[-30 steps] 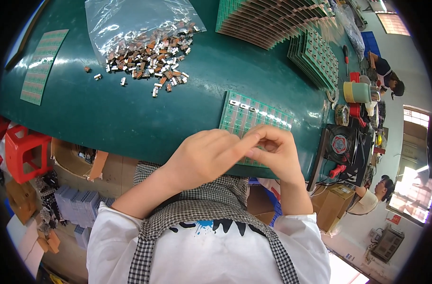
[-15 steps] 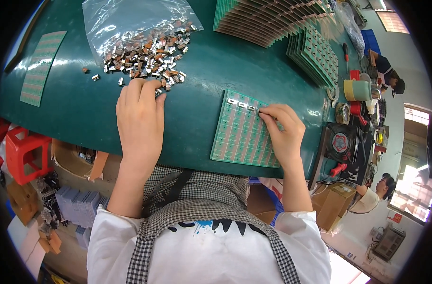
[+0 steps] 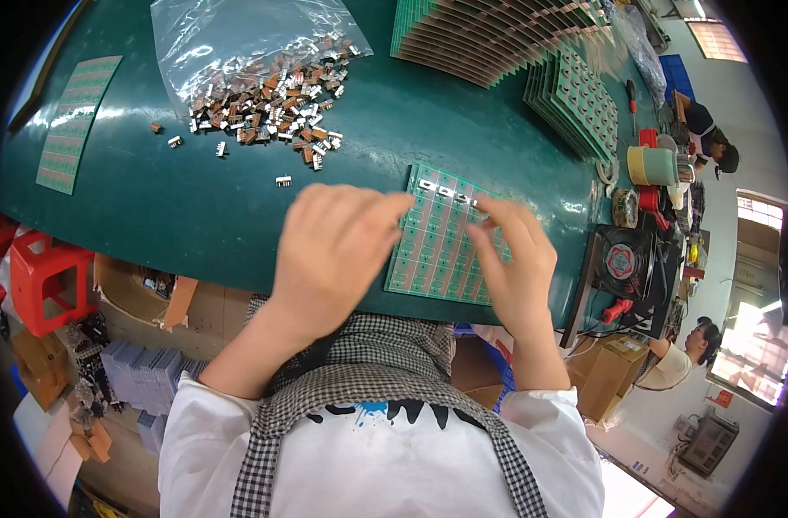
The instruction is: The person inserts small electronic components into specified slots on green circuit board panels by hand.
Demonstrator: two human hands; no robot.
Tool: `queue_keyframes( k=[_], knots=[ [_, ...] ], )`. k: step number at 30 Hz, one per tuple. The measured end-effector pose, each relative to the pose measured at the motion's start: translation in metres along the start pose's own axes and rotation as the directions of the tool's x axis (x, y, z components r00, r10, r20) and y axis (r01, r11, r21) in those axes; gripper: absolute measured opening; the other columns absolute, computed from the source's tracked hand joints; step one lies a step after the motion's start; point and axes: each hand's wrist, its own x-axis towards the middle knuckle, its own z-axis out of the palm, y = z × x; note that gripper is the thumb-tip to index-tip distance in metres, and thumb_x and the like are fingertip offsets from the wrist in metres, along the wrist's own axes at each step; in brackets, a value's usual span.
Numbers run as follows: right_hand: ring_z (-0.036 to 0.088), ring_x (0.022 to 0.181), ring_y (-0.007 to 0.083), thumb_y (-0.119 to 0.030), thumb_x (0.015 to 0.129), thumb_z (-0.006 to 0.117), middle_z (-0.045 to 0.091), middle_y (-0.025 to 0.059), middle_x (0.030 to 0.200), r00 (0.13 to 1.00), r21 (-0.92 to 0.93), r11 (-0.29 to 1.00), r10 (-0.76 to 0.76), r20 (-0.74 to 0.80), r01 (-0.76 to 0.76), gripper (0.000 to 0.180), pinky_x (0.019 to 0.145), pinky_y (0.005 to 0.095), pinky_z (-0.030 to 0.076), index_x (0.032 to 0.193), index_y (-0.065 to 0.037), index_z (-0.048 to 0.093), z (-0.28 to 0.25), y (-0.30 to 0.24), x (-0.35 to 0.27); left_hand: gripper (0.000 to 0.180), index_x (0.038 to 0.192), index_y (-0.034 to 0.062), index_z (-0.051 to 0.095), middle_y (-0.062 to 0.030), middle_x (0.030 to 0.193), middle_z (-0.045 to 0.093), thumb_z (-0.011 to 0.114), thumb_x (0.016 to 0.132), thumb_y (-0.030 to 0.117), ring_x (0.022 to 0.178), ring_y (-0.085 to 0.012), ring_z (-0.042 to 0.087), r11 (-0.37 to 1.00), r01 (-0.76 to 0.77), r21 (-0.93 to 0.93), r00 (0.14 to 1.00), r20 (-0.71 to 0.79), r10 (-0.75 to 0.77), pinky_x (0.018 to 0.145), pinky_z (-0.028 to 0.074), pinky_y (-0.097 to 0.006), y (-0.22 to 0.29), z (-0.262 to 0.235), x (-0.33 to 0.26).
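A green circuit board panel (image 3: 439, 250) lies before me, with several small silver slide switches (image 3: 444, 192) in a row along its top edge. My right hand (image 3: 519, 259) is over the panel's right side, thumb and forefinger apart beside the last switch of that row. Slightly blurred, my left hand (image 3: 335, 255) reaches the panel's left edge, its fingertips pinched together; anything between them is too small to make out. Loose slide switches (image 3: 269, 108) are heaped at the mouth of a clear plastic bag (image 3: 247, 34). One single switch (image 3: 283, 181) lies apart, closer to my left hand.
A bare board panel (image 3: 76, 125) lies at the far left. Rows of stacked boards (image 3: 498, 34) stand at the back, beside more filled panels (image 3: 575, 99). A fan (image 3: 623, 259), tape roll (image 3: 624, 207) and screwdriver (image 3: 631, 95) are at the right. Two other people sit beyond.
My left hand has moved right, from the switch heap to the panel's left edge. A single switch now shows where it was. My right thumb and forefinger have parted.
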Motion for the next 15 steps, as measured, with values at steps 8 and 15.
queue_keyframes(
  k=[8,15],
  knots=[
    [0.066,0.093,0.0145,-0.001,0.088,0.067,0.068,0.0085,0.101,0.85,0.786,0.324,0.233,0.473,-0.526,0.019,0.08,0.0261,0.054,0.106,0.004,0.064,0.003,-0.01,-0.006,0.049,0.117,0.006,0.056,-0.0077,0.094,0.064,0.076,0.073,0.007,0.083,-0.0266,0.06,0.983,-0.15,-0.105,0.985,0.069,0.157,0.079,0.045,-0.042,0.013,0.021,-0.005],
    [0.068,0.083,0.0196,0.002,0.079,0.073,0.069,0.0085,0.097,0.989,0.702,0.711,-0.085,0.119,-0.024,0.018,0.071,0.0281,0.053,0.096,-0.001,0.071,0.002,0.002,-0.018,0.049,0.123,0.0039,0.055,-0.0065,0.092,0.061,0.072,0.078,0.001,0.092,-0.0206,0.061,0.668,0.442,-0.598,0.892,0.368,-0.261,0.087,0.048,-0.034,0.028,0.006,0.0]
  ],
)
